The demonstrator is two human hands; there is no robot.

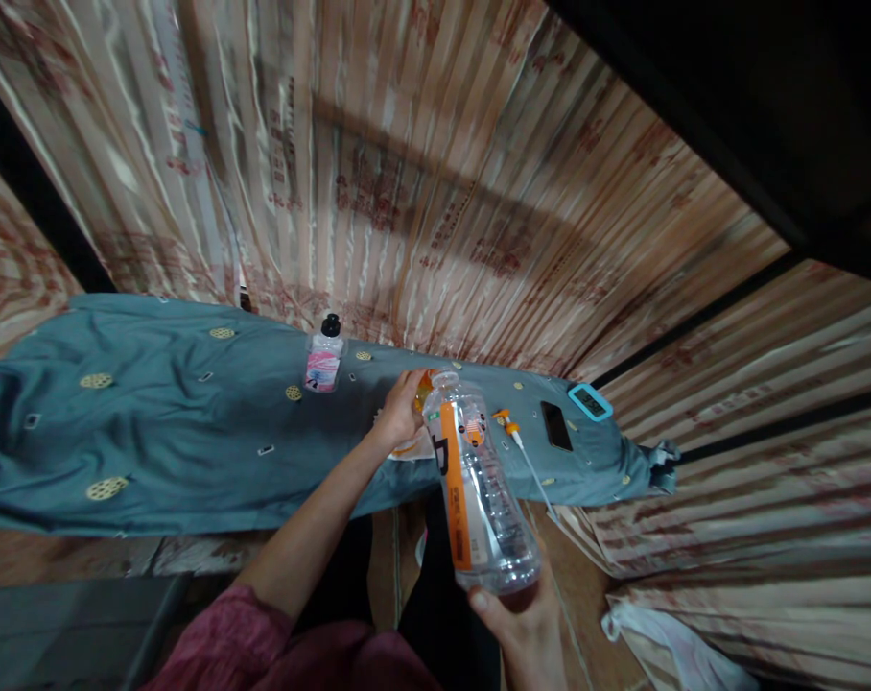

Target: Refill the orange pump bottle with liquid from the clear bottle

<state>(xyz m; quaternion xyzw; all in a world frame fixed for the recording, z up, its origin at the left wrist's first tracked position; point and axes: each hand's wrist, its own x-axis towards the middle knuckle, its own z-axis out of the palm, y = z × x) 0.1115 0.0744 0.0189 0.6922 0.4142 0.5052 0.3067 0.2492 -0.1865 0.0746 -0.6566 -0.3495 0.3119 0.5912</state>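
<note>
I see the worktop (154, 422) draped in a blue-grey cloth (191, 384), largest of all. My right hand (522, 614) grips the base of a clear bottle (479, 489), tilted with its open neck towards the worktop. My left hand (399, 413) closes on an orange container (422, 393) partly hidden behind the neck. Beyond stand a pink bottle (324, 355), a black phone (555, 425), a blue timer (590, 401) and a small orange-tipped cable (511, 427).

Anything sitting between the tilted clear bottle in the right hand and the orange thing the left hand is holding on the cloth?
Nothing visible. The clear bottle, gripped at its base by the right hand, points its mouth at the orange item under the left hand, with no object between them.
</note>
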